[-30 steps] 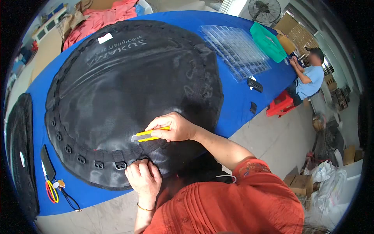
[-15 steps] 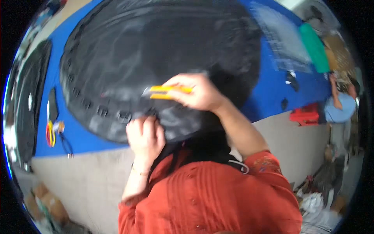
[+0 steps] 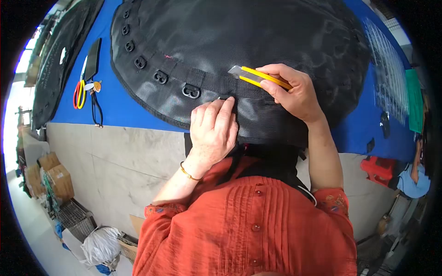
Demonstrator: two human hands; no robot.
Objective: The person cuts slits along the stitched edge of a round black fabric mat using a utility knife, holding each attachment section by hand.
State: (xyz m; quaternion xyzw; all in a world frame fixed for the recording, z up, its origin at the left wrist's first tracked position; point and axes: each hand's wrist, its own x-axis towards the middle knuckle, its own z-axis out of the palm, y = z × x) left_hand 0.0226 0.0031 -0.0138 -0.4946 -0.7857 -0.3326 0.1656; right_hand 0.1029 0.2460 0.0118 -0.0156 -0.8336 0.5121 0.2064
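Observation:
A large round black mesh fabric piece (image 3: 258,41) has black plastic buckles (image 3: 191,90) on webbing along its near edge. My left hand (image 3: 214,131) presses on that edge, its fingers bent together over another buckle, of which only a dark bit shows at the fingertips. The thumb is mostly hidden. In my right hand (image 3: 294,92) is a yellow utility knife (image 3: 267,77), gripped between thumb and fingers. Its blade is out and points left, just above and right of the left fingertips; whether it touches the fabric I cannot tell.
On the blue table (image 3: 110,108) at left lie scissors (image 3: 81,87) with red and yellow handles, a dark flat blade-shaped piece (image 3: 93,57) and a corded tag (image 3: 95,92). Clear plastic sheeting (image 3: 386,69) is at right. Beyond sit a red stool (image 3: 378,170) and a person in blue (image 3: 414,181).
The head view has turned, so the table and both hands appear further right and higher. The knife stays in my right hand and my left hand remains at the fabric's near edge.

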